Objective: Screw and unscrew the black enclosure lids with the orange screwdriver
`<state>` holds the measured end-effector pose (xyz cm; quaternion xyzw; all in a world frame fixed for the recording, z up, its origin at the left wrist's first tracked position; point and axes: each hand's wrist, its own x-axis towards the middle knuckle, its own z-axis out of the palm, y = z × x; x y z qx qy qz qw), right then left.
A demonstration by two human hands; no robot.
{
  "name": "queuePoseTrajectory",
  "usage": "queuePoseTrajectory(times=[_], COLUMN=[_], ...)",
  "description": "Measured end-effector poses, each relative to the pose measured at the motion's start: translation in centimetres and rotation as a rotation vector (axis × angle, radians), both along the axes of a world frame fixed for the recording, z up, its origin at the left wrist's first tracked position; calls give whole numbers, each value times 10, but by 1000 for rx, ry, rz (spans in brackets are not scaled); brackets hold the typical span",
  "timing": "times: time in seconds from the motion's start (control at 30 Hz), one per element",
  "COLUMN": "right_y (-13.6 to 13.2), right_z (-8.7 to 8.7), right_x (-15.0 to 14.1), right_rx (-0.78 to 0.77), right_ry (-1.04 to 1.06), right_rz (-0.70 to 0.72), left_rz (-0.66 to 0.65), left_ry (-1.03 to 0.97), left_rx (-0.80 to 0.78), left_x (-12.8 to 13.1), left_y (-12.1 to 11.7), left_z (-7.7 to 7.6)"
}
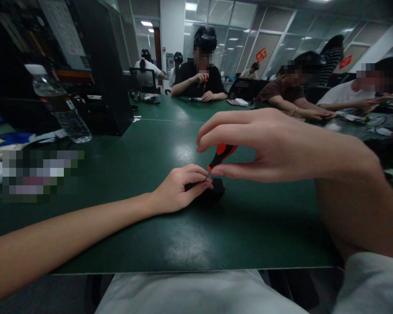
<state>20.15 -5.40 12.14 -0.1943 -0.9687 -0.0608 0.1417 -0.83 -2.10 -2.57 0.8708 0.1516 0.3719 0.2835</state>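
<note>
My right hand (265,146) pinches a small screwdriver (221,155) with a red and black handle, its tip pointing down and left. My left hand (180,187) rests on the green table (150,235), its fingers curled around a small black object (212,192) where the screwdriver tip meets it. Most of the black object is hidden by my left fingers.
A plastic water bottle (60,107) stands at the left by a black computer case (101,65). Other people sit across the table at the back and right, with small tools and cables before them. The near table edge (196,270) runs just above my lap.
</note>
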Motion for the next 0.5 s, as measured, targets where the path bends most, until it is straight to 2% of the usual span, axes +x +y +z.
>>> queuePoseTrajectory(times=[0.1,0.2,0.27,0.37,0.43,0.5], right_y=[-1,-2,-2,-1,1,1], right_z=[0,0,0,-1,-2,-1], right_x=[0,0,1,1,-1,-2], right_rx=[80,-12,-10,103,107,76], right_ry=[7,-8,13,78,79,51], right_rz=[-45,44,58,-95,-197,-225], left_rz=[6,23,21,0,-5,0], left_ry=[-3,6,2,-10,-14,-14], left_rx=[-10,-18,-16,4,14,19], left_x=[0,0,0,0,0,-1], left_y=[0,0,1,1,1,1], left_z=[-1,-2,-2,-2,-2,-2])
